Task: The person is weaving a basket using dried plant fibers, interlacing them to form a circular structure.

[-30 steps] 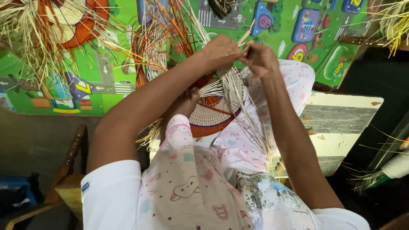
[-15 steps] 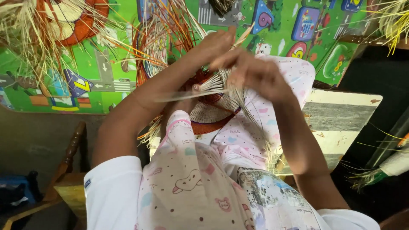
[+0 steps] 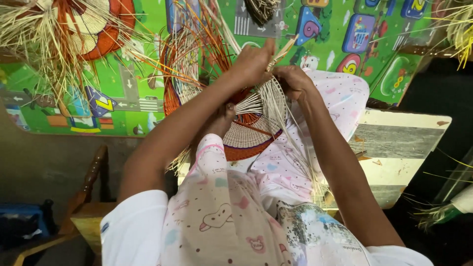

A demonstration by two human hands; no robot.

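Head view shows a round woven piece (image 3: 249, 135), pale at the centre with an orange-red rim, lying on the person's lap just past the raised knees and partly on a bare foot (image 3: 220, 120); this support appears to keep the disc tilted toward the hands and steady while its edge is worked. Loose pale strands (image 3: 276, 98) fan from the far rim up to both hands. Left hand (image 3: 253, 61) is closed in a narrow pinch on a flat strand end (image 3: 282, 51) that sticks up and to the right, apparently to hold it taut. Right hand (image 3: 293, 81) sits just beside the left, fingers curled shut around the gathered strands near the rim, seemingly to keep the bundle in order. More strands trail down the right thigh over the pink patterned trousers (image 3: 221, 212). Beyond the hands, a second half-woven disc (image 3: 185, 74) with long orange and pale spokes lies on the green play mat (image 3: 123, 93); its spokes cross close to the left wrist and could snag it. A third, orange-ringed piece (image 3: 93, 24) with a wide straw fringe lies at the mat's upper left. A dark bundle (image 3: 261, 10) lies at the top edge. A worn pale bench (image 3: 399, 143) stands to the right, with yellow straw (image 3: 460, 29) at the upper right corner. A wooden chair part (image 3: 91, 177) stands at lower left.
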